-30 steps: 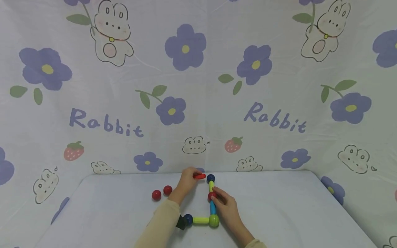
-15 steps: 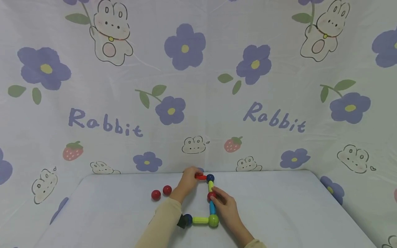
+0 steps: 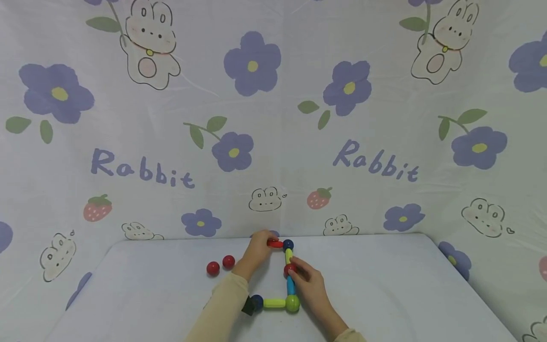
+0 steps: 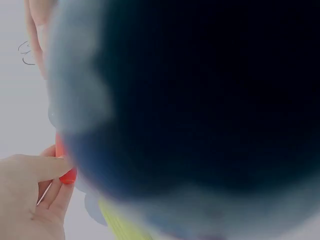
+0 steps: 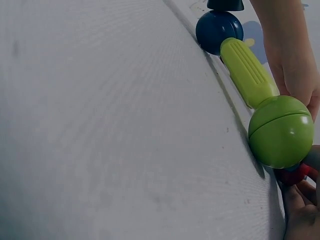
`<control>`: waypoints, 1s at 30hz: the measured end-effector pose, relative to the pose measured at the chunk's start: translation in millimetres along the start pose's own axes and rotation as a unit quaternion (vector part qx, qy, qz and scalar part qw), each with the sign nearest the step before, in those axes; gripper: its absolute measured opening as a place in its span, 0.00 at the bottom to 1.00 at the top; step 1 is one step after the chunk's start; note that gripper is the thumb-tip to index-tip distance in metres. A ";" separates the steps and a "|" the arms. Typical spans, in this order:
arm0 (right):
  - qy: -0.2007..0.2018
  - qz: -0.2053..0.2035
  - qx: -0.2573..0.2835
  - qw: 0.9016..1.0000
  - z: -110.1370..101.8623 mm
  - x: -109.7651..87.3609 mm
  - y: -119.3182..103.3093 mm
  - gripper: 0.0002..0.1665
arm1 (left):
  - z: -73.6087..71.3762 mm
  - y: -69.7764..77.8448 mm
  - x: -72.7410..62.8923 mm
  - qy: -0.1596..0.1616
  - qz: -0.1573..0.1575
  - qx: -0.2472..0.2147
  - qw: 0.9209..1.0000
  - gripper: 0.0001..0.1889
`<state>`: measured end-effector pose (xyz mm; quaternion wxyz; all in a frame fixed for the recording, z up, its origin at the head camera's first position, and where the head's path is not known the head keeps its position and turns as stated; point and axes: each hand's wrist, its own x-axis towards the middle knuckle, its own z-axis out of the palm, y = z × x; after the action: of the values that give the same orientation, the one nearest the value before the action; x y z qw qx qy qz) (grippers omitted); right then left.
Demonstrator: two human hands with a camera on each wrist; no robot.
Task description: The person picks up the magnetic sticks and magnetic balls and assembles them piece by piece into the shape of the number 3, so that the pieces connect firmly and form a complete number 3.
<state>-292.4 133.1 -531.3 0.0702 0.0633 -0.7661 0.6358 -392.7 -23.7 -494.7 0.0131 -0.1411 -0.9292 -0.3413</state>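
Observation:
My left hand (image 3: 258, 248) pinches a red rod (image 3: 277, 244) at the far side of the table, its right end against a dark blue ball (image 3: 288, 244). A yellow-green rod (image 3: 288, 257) runs from that ball to a red ball (image 3: 289, 270), which my right hand (image 3: 314, 287) grips between thumb and fingers. Nearer, a light blue rod (image 3: 291, 286) joins a green ball (image 3: 292, 303). From there another yellow-green rod (image 5: 250, 72) leads left to a second dark blue ball (image 5: 219, 32). A big dark blurred shape hides most of the left wrist view.
Two loose red balls, one (image 3: 213, 269) slightly nearer than the other (image 3: 228, 261), lie left of my left forearm. A black blocky piece (image 3: 248, 306) sits by the near blue ball under my left sleeve. A printed cloth (image 3: 273, 142) hangs behind the white table (image 3: 384, 285).
My left hand has brought the red rod right, closing the gap to the far blue ball. My right hand stays at the red ball. The head view has shifted slightly.

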 end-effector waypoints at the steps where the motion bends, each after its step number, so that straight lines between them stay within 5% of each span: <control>1: 0.001 -0.002 -0.001 1.000 0.2 1.6 4.9 0.24 | -0.5 0.3 -0.2 0.000 0.001 0.002 1.000 0.19; 14: 0.007 0.005 0.008 1.000 -0.3 -4.2 -15.6 0.21 | 0.5 -4.7 -0.9 0.008 0.025 -0.005 1.000 0.18; 30: 0.018 0.010 -0.019 1.000 2.2 2.6 8.9 0.22 | -0.2 -12.9 -14.0 0.049 0.049 -0.037 0.997 0.19</control>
<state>-296.7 132.6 -539.7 0.0792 0.0426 -0.7772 0.6229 -382.8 -36.8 -504.4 0.0702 -0.1699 -0.9061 -0.3811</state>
